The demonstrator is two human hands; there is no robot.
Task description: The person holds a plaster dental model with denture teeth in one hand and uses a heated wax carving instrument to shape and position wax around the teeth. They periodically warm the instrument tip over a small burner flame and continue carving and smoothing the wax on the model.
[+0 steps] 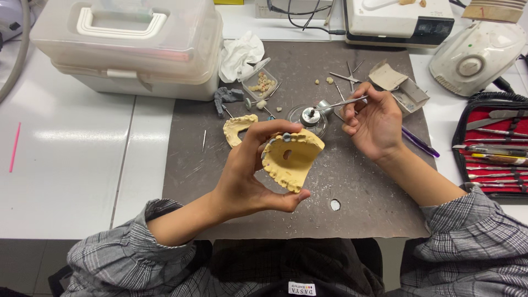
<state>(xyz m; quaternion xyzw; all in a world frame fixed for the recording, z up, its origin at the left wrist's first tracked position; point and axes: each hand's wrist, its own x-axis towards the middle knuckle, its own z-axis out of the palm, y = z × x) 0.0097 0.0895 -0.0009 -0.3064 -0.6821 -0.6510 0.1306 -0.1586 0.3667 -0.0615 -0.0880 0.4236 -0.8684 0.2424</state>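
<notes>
My left hand (250, 173) holds a yellow plaster jaw model (293, 159) upright over the grey work mat (220, 181), thumb under it and fingers over its top edge. Some grey teeth show along that top edge. My right hand (374, 124) grips a thin metal hand instrument (341, 102), whose tip reaches left into a small round glass dish (308, 116). A second yellow plaster arch (239, 127) lies on the mat just left of the held model.
A clear plastic box with loose teeth (259, 83), crumpled tissue (240, 54) and a large lidded plastic container (129, 44) sit at the back left. Loose metal tools (345, 78) and a small cardboard box (397, 85) lie behind my right hand. A red-lined instrument case (492, 148) is at right.
</notes>
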